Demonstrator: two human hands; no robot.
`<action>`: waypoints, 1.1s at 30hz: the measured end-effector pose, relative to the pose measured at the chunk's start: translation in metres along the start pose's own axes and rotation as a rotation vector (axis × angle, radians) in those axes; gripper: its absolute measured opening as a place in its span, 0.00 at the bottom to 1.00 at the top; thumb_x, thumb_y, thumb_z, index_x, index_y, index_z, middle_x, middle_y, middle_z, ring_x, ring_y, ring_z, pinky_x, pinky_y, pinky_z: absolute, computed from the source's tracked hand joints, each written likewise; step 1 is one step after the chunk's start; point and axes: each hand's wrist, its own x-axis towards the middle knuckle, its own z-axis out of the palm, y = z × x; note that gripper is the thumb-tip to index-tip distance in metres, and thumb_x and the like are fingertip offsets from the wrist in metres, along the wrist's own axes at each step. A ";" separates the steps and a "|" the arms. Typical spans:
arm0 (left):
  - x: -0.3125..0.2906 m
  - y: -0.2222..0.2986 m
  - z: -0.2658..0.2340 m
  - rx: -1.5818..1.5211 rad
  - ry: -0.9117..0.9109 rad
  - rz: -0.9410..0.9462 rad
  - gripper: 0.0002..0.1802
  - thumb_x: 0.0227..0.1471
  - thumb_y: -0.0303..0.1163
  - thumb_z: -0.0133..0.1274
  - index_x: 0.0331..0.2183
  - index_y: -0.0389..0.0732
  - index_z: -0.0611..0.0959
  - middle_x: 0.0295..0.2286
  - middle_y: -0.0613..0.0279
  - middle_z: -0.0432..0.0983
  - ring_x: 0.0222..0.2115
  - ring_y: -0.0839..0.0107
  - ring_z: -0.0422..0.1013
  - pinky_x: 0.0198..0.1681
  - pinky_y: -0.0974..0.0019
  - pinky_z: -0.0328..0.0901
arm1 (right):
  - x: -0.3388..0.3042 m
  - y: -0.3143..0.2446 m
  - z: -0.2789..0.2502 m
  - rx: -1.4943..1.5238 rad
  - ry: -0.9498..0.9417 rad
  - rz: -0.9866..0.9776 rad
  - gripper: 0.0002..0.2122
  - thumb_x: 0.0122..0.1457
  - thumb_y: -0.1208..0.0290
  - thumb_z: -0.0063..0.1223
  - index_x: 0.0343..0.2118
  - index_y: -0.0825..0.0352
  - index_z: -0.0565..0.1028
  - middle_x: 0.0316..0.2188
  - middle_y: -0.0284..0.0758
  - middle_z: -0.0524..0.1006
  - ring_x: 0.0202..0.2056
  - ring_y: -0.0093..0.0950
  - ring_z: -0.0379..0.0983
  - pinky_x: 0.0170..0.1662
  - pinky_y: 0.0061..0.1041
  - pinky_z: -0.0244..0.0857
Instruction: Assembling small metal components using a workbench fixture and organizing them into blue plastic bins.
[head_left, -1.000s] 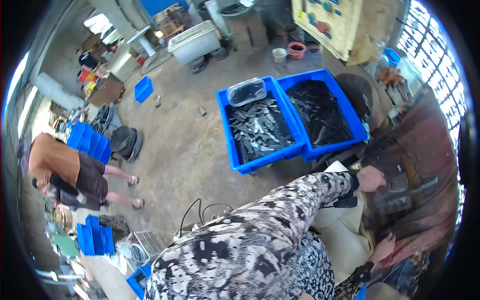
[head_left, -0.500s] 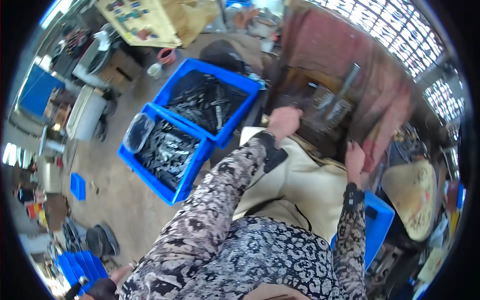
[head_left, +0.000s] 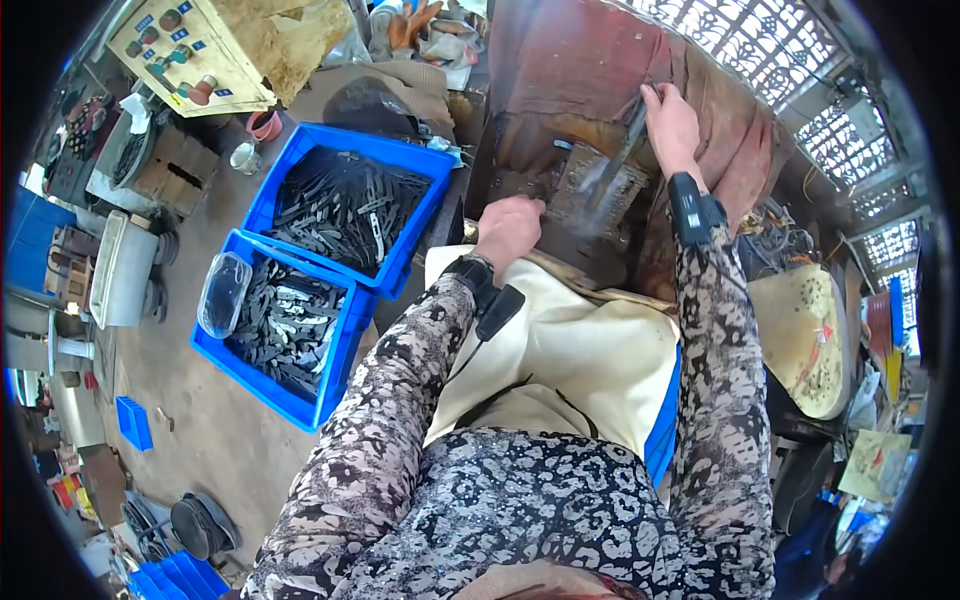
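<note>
My right hand (head_left: 672,128) is raised to the upper end of a grey metal pipe (head_left: 622,152), its fingers closed around it. The pipe slants down into a dark, wet machine trough (head_left: 590,250), over a brownish ridged block (head_left: 630,188); its lower end is blurred. At the trough's left side my left hand (head_left: 510,232) is closed, knuckles up; whatever its fingers hold is hidden. A cream apron (head_left: 560,330) covers my lap and reaches the trough's near edge. Reddish-brown cloth (head_left: 570,75) hangs behind and to the right of the trough.
Left of the trough stand two blue crates (head_left: 262,205) (head_left: 215,355) of dark flat metal pieces, a clear plastic tub (head_left: 224,295) on the nearer one. A control box (head_left: 185,55) with knobs is at the far left. A stained cream seat-like panel (head_left: 800,340) is at right.
My right hand has risen from the cloth at the trough's right edge to the pipe's upper end. My left hand stays closed near the trough's left side. The whole view has shifted.
</note>
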 end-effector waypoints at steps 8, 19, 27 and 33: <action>-0.003 -0.003 0.003 -0.041 -0.005 0.003 0.12 0.45 0.28 0.46 0.32 0.49 0.82 0.29 0.57 0.78 0.35 0.60 0.74 0.37 0.59 0.69 | 0.015 -0.003 0.019 -0.279 -0.097 -0.133 0.19 0.63 0.51 0.36 0.36 0.65 0.71 0.30 0.47 0.78 0.36 0.48 0.74 0.37 0.46 0.67; -0.002 0.003 0.000 0.013 0.049 0.028 0.09 0.46 0.30 0.47 0.29 0.49 0.82 0.27 0.59 0.76 0.33 0.62 0.75 0.33 0.61 0.69 | 0.017 0.006 0.024 -0.349 -0.043 -0.239 0.17 0.63 0.55 0.38 0.33 0.65 0.70 0.26 0.45 0.78 0.31 0.48 0.76 0.33 0.46 0.69; -0.001 0.000 0.004 -0.011 -0.055 -0.024 0.10 0.46 0.29 0.47 0.31 0.48 0.82 0.30 0.58 0.77 0.35 0.61 0.74 0.36 0.61 0.69 | 0.020 0.010 0.022 -0.384 -0.102 -0.285 0.16 0.63 0.54 0.37 0.35 0.64 0.68 0.27 0.44 0.78 0.32 0.48 0.75 0.33 0.46 0.68; 0.005 0.012 -0.022 -0.022 -0.290 -0.122 0.16 0.44 0.26 0.46 0.37 0.47 0.82 0.37 0.55 0.76 0.41 0.59 0.73 0.42 0.61 0.68 | 0.023 0.017 0.024 -0.413 -0.117 -0.286 0.14 0.63 0.55 0.39 0.36 0.62 0.67 0.29 0.43 0.78 0.33 0.47 0.75 0.34 0.46 0.67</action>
